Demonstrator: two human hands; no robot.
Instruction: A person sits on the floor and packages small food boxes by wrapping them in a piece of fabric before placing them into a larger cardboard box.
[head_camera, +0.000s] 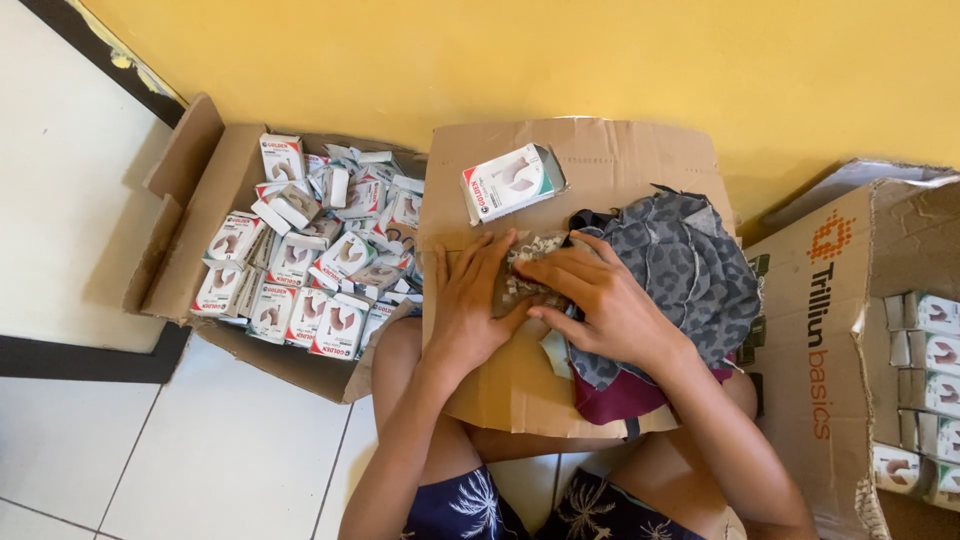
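White tiled floor (230, 450) carried an open cardboard box (190, 215) full of small white cartons (300, 270) on the left, and another big cardboard box (830, 330) on the right. Flat cardboard sheet (610, 160) held one small carton (508, 183) and a grey patterned cloth (690, 270).
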